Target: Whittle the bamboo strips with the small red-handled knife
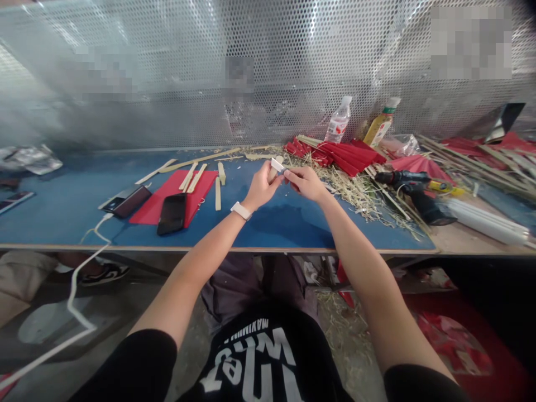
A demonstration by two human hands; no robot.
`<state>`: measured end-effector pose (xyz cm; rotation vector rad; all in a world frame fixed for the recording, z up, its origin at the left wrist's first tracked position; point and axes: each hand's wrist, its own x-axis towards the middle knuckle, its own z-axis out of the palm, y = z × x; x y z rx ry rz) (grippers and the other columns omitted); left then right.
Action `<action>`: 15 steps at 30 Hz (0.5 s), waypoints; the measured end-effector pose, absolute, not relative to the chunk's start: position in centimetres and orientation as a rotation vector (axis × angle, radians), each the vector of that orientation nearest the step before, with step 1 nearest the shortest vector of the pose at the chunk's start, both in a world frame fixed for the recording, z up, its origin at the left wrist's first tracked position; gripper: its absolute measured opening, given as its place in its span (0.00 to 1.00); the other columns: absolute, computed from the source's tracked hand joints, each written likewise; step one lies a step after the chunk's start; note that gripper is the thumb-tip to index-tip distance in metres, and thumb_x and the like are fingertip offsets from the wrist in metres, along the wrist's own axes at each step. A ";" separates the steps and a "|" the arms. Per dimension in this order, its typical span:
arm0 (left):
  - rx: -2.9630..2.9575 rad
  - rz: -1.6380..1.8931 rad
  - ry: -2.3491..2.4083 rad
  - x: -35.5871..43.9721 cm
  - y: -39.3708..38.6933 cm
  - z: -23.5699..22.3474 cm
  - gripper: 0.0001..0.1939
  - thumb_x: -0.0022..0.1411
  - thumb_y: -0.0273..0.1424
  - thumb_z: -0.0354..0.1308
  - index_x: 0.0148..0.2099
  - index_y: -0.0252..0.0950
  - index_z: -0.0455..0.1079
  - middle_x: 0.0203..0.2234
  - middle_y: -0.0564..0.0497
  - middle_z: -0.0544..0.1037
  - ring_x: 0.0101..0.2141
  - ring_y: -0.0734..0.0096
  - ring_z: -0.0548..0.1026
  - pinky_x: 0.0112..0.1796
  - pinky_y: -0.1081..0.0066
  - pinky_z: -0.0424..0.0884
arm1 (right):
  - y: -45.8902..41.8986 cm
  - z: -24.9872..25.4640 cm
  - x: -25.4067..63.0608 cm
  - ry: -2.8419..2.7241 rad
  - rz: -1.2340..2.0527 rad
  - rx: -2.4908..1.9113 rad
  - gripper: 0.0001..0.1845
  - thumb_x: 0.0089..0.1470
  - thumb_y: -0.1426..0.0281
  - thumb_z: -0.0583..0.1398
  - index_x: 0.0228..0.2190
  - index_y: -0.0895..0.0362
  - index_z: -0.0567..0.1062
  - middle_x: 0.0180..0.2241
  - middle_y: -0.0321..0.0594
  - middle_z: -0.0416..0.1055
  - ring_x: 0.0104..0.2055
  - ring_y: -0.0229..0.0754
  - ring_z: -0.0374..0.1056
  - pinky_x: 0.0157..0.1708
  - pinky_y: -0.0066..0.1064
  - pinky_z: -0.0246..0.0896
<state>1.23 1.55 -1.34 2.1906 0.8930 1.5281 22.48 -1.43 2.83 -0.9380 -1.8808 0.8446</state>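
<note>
Above the blue tabletop, my left hand (262,186), with a pale band at its wrist, is closed on a short bamboo strip (274,171). Close beside it, my right hand (306,182) pinches what looks like a small knife (277,164), its bright flat blade lying across the strip. Its dark grip is mostly covered by my fingers. To the left, a few similar strips (218,194) lie on the blue surface, and others (196,178) rest on a red sheet (146,206).
A black phone (172,214) overlaps the red sheet, beside a power bank (125,200) with a white cable (75,290). Rightward are shavings (355,192), folded red fabric (347,156), two bottles (338,120) and a cordless drill (419,192). Perforated metal (176,84) backs the table.
</note>
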 end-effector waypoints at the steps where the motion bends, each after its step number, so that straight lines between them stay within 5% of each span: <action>1: 2.169 1.540 0.895 1.3 1.5 -1.3 0.28 0.78 0.62 0.63 0.53 0.42 0.70 0.37 0.48 0.82 0.36 0.60 0.83 0.40 0.59 0.79 | -1.4 2.7 22.3 -1.859 0.850 -0.939 0.40 0.67 0.28 0.61 0.28 0.52 0.74 0.18 0.32 0.63 0.20 0.39 0.59 0.25 0.35 0.55; 8: 2.139 1.556 0.896 1.4 1.4 -1.1 0.28 0.78 0.63 0.64 0.51 0.41 0.70 0.33 0.51 0.80 0.33 0.64 0.81 0.37 0.62 0.76 | -1.3 2.5 22.0 -1.851 0.735 -0.947 0.42 0.68 0.27 0.58 0.27 0.51 0.73 0.20 0.35 0.65 0.25 0.42 0.64 0.28 0.35 0.55; 15: 2.207 1.467 0.852 1.1 1.4 -1.2 0.27 0.78 0.61 0.65 0.51 0.43 0.65 0.32 0.53 0.75 0.32 0.63 0.77 0.37 0.62 0.71 | -1.4 3.1 23.4 -1.988 0.757 -0.929 0.35 0.70 0.36 0.60 0.28 0.53 0.74 0.20 0.35 0.66 0.24 0.40 0.62 0.28 0.34 0.55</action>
